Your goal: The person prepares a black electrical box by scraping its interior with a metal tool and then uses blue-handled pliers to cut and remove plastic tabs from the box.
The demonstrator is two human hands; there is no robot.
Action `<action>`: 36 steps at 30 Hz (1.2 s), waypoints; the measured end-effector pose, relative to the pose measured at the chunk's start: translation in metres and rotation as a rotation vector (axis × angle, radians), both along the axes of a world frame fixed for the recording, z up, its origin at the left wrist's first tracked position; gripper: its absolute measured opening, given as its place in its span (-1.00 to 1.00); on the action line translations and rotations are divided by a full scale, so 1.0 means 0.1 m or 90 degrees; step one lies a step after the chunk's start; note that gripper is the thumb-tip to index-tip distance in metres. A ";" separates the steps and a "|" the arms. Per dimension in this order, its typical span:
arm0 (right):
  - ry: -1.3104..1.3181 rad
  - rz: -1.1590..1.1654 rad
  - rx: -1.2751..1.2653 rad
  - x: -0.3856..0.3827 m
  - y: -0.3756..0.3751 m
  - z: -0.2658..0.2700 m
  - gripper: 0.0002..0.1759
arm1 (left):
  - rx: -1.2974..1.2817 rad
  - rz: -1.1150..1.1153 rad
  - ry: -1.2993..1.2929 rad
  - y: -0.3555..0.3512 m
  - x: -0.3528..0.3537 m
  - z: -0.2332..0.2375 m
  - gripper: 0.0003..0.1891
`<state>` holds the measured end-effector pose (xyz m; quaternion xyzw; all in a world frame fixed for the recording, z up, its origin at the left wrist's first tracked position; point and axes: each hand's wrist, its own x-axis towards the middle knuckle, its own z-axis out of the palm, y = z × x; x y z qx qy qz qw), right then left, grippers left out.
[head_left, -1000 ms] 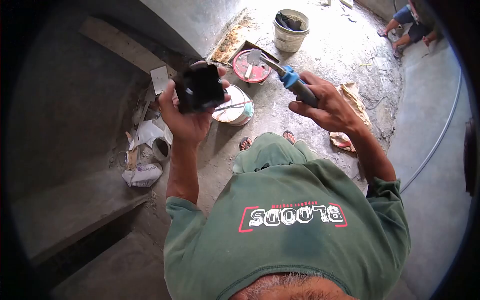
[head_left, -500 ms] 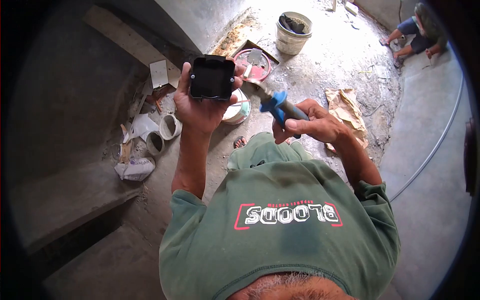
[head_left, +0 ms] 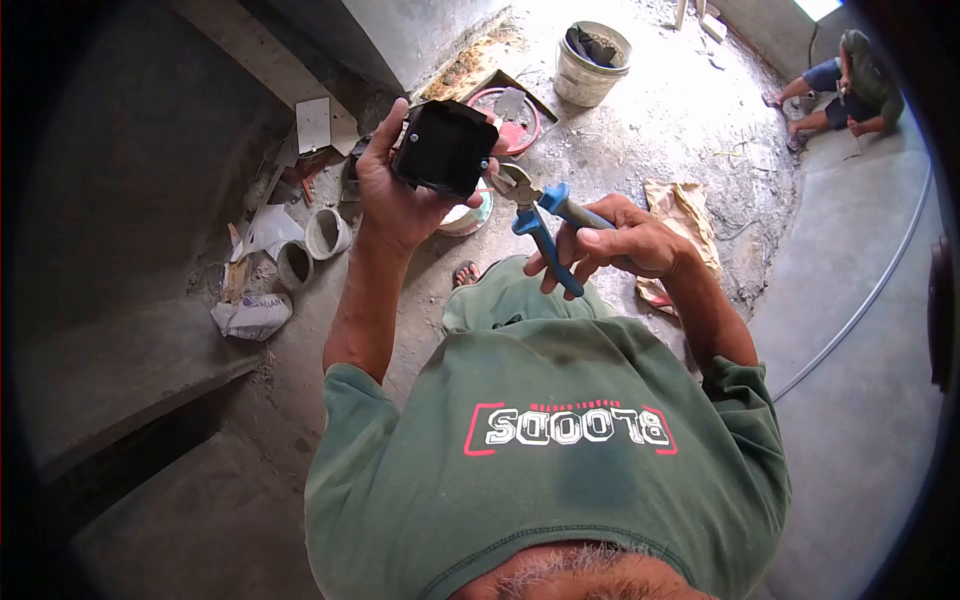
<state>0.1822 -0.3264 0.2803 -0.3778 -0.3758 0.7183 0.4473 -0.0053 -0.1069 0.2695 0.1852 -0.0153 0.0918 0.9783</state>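
A square black electrical box (head_left: 445, 148) with a small screw on each of two opposite sides rests in my left hand (head_left: 394, 203), thumb along one edge and fingers around the other, its open face turned up to me. My right hand (head_left: 632, 240) grips blue-and-grey handled pliers (head_left: 543, 238). The handles are spread apart and the metal jaws gape right beside the lower right edge of the box, close to one screw.
Beyond my hands stand a whitish bucket (head_left: 592, 72) with dark stuff inside and a red round lid (head_left: 512, 115). Crumpled brown paper (head_left: 683, 225) lies at right, pots (head_left: 327, 234) and a white bag (head_left: 252, 316) at left. Another person (head_left: 855, 95) sits far right near a grey pipe (head_left: 850, 320).
The pliers have gone from closed handles to spread ones, and their jaws have come up to the box. The box has tilted and shifted slightly right in my left hand.
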 end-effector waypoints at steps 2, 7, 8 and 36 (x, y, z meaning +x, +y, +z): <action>-0.051 -0.017 -0.015 0.00 -0.02 0.03 -0.42 | 0.019 0.001 0.011 0.00 0.01 0.03 -0.12; -0.088 -0.024 -0.037 0.08 -0.04 0.04 -0.43 | 0.177 0.094 0.218 -0.05 0.03 0.14 -0.18; -0.110 -0.013 -0.036 0.10 -0.04 0.04 -0.43 | 0.173 0.096 0.219 -0.05 0.04 0.15 -0.18; -0.471 0.102 -0.073 0.35 0.16 0.42 -0.35 | 0.511 0.106 0.298 -0.11 0.16 0.39 -0.46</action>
